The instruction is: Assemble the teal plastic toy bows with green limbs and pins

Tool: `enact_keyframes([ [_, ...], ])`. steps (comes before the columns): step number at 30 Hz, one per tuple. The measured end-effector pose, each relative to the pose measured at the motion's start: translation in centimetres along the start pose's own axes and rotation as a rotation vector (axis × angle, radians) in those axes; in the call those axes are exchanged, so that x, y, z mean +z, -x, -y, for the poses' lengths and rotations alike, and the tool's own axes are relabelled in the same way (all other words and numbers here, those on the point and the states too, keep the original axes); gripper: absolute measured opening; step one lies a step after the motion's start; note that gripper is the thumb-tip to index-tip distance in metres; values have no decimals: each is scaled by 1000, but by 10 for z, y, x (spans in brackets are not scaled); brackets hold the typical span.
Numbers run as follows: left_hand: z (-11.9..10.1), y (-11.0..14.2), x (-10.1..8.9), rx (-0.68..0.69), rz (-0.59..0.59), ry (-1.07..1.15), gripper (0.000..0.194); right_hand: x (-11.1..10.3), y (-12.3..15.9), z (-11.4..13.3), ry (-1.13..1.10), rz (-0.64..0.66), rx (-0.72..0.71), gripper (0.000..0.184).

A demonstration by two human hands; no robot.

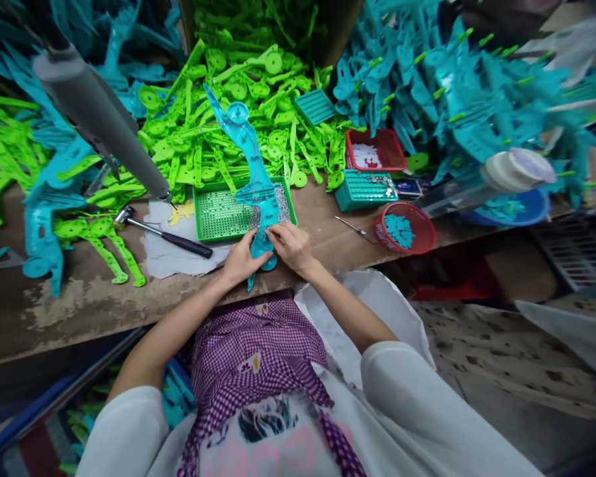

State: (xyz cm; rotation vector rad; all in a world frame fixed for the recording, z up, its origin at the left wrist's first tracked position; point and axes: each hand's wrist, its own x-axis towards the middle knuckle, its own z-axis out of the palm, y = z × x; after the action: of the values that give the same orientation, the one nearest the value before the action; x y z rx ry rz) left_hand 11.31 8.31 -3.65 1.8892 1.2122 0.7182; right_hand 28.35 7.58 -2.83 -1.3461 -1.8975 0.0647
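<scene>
A long teal plastic part (pixel 248 159) lies across a green tray (pixel 213 218) holding many small metal pieces, its near end at the bench's front edge. My left hand (pixel 241 258) is closed on the near end of this teal part. My right hand (pixel 288 244) rests beside it, fingers pinched on the part's lower section just below the tray. What the fingertips pinch besides the part is too small to make out.
A hammer (pixel 163 235) lies left of the tray on grey paper. Heaps of green parts (pixel 238 99) and teal parts (pixel 427 79) fill the back. A red basket (pixel 404 228), a teal tray (pixel 365 189), a red tray (pixel 375 149) and a grey tube (pixel 99 116) stand nearby.
</scene>
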Motion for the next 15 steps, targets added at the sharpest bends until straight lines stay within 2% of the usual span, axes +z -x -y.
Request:
enact_keyframes([
  [3,0,0,0,4,1,6,60,-3,4,1,-33,15,18,24],
  [6,0,0,-1,17,-2,21,59,-14,11,6,-131,47,35,25],
  [8,0,0,-1,23,-3,33,61,-24,14,12,-184,-13,80,26],
  [11,1,0,-1,35,-2,33,63,-30,11,21,-201,-195,188,24],
  [13,2,0,0,41,-8,26,62,-28,6,23,-175,-222,168,19],
  [15,4,-1,0,43,-22,21,62,-22,1,20,-100,-196,83,17],
])
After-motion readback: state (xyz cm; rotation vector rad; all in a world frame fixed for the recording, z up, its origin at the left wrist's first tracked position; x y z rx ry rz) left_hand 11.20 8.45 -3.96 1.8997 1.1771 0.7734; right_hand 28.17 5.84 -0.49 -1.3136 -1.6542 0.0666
